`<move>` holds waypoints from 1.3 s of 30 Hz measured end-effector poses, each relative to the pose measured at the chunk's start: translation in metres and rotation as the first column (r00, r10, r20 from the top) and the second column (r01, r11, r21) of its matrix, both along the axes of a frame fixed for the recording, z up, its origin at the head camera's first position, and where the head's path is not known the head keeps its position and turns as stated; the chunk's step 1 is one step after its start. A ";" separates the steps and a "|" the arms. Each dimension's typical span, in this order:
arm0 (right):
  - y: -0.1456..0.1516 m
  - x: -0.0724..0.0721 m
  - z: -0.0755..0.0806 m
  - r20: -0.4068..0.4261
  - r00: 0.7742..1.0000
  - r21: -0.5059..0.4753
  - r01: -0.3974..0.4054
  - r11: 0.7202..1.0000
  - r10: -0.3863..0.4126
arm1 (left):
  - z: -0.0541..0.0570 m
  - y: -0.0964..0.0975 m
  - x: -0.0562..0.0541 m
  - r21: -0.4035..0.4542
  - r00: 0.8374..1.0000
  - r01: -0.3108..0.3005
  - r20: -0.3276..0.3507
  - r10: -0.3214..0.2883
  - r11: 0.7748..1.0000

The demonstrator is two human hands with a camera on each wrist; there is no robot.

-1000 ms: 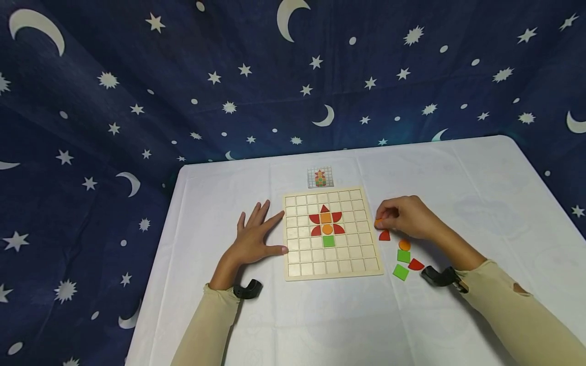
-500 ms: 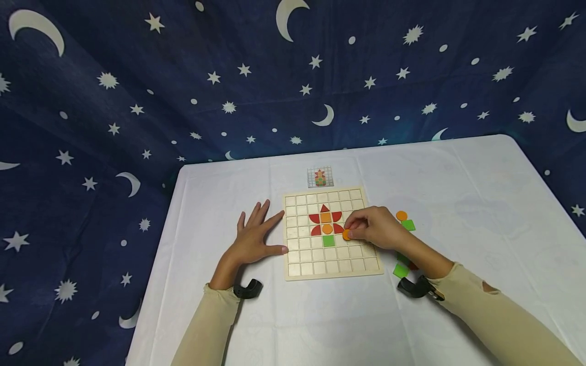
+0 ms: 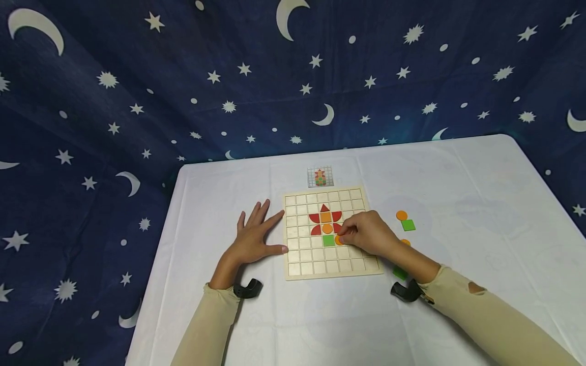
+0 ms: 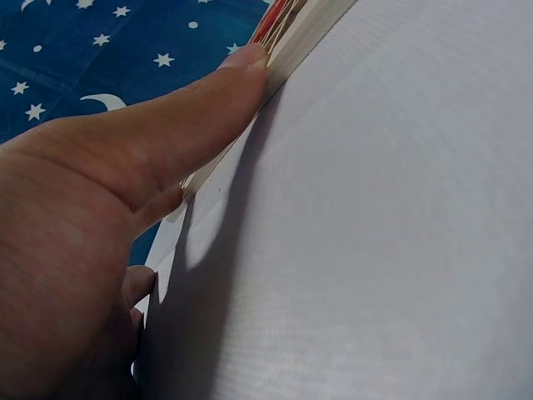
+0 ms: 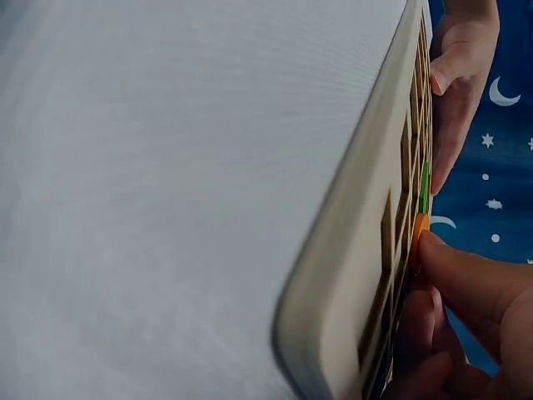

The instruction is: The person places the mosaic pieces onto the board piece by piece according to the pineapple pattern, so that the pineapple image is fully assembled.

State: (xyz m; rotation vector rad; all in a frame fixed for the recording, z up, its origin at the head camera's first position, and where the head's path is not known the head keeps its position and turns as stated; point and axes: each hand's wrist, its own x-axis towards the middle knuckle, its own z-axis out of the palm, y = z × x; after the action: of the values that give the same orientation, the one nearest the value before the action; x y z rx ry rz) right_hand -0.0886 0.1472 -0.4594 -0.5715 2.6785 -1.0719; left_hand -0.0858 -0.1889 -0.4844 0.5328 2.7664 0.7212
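Orange disc (image 3: 338, 240) was pinched in our right hand (image 3: 370, 234).
We had it gripped at the fingertips, left of the knuckles, down at the grid board (image 3: 333, 277); couldn't tell if seated. Green square (image 3: 328, 240) sat just left again; round disc, no long axis to align. Our left hand (image 3: 253, 241) was the farther one, fingers spread, touching the board's left edge.

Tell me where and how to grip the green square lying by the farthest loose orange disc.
Pinch the green square across its near and far edges, probably best from the right. It lies flat on the table, so its edges offer the hold, and the orange disc crowds its far left corner, leaving the right side free.
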 end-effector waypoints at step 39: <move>0.046 -0.012 0.022 0.043 0.990 0.047 0.129 0.991 -0.131 | -0.001 0.000 0.000 0.003 1.000 -0.003 -0.002 0.003 1.000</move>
State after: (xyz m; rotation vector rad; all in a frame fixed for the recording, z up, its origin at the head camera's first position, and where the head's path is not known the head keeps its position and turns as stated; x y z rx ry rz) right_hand -0.1009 0.1936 -0.4378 -0.3639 2.7235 -1.0423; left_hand -0.0860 -0.1888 -0.4858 0.5302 2.7695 0.7258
